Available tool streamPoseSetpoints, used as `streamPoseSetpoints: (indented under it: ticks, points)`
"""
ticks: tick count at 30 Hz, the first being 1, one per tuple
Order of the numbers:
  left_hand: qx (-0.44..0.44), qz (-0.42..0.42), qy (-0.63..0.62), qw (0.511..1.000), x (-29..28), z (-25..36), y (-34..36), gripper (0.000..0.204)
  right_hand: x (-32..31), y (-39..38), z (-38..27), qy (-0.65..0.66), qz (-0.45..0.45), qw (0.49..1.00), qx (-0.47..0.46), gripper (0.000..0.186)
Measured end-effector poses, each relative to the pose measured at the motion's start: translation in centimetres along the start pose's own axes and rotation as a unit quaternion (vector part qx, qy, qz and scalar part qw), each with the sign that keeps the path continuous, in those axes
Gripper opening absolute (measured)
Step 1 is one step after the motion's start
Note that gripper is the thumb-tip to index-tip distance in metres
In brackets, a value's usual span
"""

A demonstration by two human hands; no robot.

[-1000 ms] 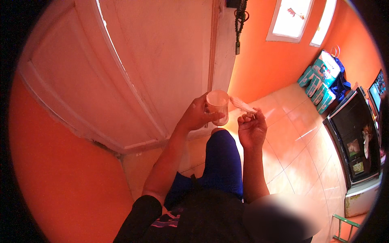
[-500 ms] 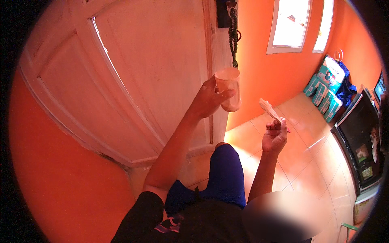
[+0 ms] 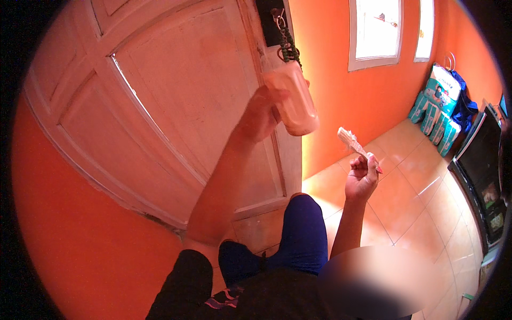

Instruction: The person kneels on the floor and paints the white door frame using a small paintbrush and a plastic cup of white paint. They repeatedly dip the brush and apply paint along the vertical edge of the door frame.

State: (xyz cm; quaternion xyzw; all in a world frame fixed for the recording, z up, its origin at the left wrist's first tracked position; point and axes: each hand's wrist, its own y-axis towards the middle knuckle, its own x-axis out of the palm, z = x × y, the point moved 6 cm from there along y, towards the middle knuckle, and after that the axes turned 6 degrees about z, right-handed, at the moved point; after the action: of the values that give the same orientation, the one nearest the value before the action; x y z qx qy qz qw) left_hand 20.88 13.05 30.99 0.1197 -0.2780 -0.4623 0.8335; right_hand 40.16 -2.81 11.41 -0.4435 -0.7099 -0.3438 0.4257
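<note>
My left hand (image 3: 262,113) is wrapped round a translucent plastic cup (image 3: 300,106) with something pale in it, raised in front of the door's edge. The cup tilts, its base toward the lower right, and its mouth does not show clearly. My right hand (image 3: 360,184) grips a paintbrush (image 3: 352,142) by its handle. The whitish bristles point up and to the left, apart from the cup. Behind the cup stands a panelled, pale door (image 3: 176,80).
A key with a dark braided lanyard (image 3: 289,49) hangs from the door lock, just above the cup. Orange walls (image 3: 325,96) meet a tiled floor (image 3: 416,208). At the right are teal packages (image 3: 440,114), a blue cloth (image 3: 465,101) and a black-framed screen (image 3: 480,170).
My left hand has lifted the cup slightly and tipped it, so its mouth no longer shows as before. The right hand with the brush stays nearly still. The view has shifted a little.
</note>
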Motion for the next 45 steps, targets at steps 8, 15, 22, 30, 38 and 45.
streamPoseSetpoints:
  ticks: [8, 15, 22, 30, 38, 45]
  points:
    - [0.068, -0.041, 0.027, 0.997, 1.4, 12.7, 0.4, 0.074, 4.8, 0.4, 3.8, -0.040, -0.037, 0.996, -0.064, 0.016]
    - [0.390, -0.050, 0.487, 0.780, 1.4, 23.3, -0.2, 0.069, 14.2, -1.8, 6.5, 0.036, -0.113, 0.989, -0.091, 0.013]
    - [0.085, -0.127, 0.144, 0.978, 6.2, 21.4, 2.7, 0.065, 16.5, -3.2, 8.3, 0.007, -0.124, 0.989, -0.085, 0.013]
    - [0.083, -0.130, 0.232, 0.960, 8.5, 21.7, 5.5, 0.057, 18.6, -6.3, 7.8, -0.151, -0.157, 0.937, -0.274, 0.012]
    - [0.054, -0.226, 0.206, 0.951, 11.4, 22.7, 4.8, 0.055, 24.8, -7.8, 5.5, -0.145, -0.234, 0.835, -0.476, 0.015]
    - [0.028, -0.207, 0.261, 0.942, 11.6, 22.9, 5.7, 0.052, 26.9, -7.7, 4.6, -0.167, -0.232, 0.815, -0.504, 0.019]
